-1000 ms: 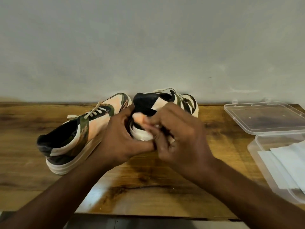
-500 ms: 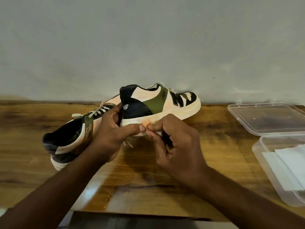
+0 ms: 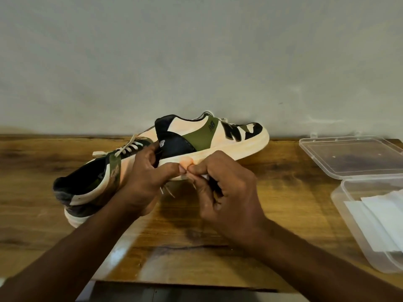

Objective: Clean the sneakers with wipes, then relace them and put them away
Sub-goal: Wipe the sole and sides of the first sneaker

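Head view: sneaker (image 3: 209, 138) now side-on, formerly heel-first.

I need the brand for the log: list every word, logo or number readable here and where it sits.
"N": large black letter on the held sneaker's side, near the toe.
"NB": small white logo at its heel, partly behind the left hand; barely readable.
Small dark mark on its green panel: too blurred.
Nothing else readable.

- Left hand (image 3: 145, 177) has its fingers curled, thumb pointing right, its tip meeting the right thumb.
- Right hand (image 3: 229, 192), just beside it, has its fingers bent inward, forearm angling down-right.
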A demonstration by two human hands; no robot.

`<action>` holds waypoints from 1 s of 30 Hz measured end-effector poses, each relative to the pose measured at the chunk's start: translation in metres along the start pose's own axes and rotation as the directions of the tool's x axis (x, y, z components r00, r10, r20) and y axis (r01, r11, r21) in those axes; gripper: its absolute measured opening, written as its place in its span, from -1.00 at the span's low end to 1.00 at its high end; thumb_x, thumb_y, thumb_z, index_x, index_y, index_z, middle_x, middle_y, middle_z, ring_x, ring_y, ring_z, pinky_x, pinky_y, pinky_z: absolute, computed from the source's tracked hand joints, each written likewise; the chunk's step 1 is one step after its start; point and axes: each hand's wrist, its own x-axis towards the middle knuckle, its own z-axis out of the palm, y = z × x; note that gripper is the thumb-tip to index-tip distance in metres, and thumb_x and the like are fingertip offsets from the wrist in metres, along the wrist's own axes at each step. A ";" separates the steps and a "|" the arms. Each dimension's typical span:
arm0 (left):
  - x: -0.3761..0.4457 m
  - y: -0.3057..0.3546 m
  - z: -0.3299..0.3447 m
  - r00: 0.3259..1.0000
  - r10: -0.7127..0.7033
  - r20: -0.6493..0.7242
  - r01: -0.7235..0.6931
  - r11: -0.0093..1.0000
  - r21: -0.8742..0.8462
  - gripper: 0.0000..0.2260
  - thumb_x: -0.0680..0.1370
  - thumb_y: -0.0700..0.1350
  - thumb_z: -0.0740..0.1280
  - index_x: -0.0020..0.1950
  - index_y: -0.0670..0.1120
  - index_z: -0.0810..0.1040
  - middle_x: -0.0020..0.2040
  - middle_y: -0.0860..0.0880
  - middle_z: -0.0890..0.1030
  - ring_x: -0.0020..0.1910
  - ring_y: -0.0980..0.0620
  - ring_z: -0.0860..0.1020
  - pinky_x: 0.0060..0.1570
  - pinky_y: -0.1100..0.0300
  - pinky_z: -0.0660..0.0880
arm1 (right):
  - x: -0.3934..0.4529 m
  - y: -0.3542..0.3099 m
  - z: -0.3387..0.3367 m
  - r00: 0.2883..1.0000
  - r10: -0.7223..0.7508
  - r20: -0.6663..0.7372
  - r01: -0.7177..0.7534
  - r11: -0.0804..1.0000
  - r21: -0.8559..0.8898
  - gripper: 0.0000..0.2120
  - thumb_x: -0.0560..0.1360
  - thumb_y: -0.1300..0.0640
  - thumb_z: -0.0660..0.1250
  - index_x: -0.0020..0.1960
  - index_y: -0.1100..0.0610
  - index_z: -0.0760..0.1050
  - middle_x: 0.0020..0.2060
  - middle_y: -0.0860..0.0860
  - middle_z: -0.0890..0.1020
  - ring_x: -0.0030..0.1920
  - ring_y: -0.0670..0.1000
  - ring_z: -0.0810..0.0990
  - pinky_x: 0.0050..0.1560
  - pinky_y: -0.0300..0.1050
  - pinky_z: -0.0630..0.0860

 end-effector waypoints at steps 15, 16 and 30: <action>-0.003 -0.006 -0.011 0.990 0.026 0.138 -0.048 0.986 0.161 -0.21 0.13 -0.08 0.61 0.35 0.02 0.48 0.21 -0.01 0.70 0.23 -0.07 0.66 0.04 0.16 0.64 | -0.001 0.018 -0.012 0.994 0.101 -0.038 -0.104 0.991 -0.087 -0.91 0.53 0.32 0.49 -0.04 0.21 0.59 -0.12 0.02 0.63 -0.10 -0.07 0.57 -0.18 -0.24 0.53; -0.004 -0.005 -0.012 0.988 0.034 0.149 -0.062 0.981 0.185 -0.20 0.13 -0.07 0.62 0.36 0.05 0.47 0.23 0.01 0.69 0.26 -0.07 0.65 0.06 0.16 0.64 | 0.001 0.022 -0.014 0.997 0.075 -0.019 -0.076 0.992 -0.104 -0.92 0.53 0.33 0.48 -0.04 0.22 0.59 -0.12 0.02 0.63 -0.12 -0.06 0.56 -0.20 -0.22 0.52; -0.007 -0.007 -0.029 0.921 0.055 0.385 -0.278 0.787 0.551 0.01 0.19 -0.23 0.72 0.55 0.04 0.31 0.40 0.06 0.58 0.46 0.04 0.50 0.45 -0.04 0.45 | -0.018 0.023 -0.005 0.994 0.099 0.037 -0.098 0.995 -0.028 -0.95 0.57 0.28 0.45 0.00 0.23 0.59 -0.09 0.04 0.63 -0.08 -0.03 0.60 -0.17 -0.09 0.57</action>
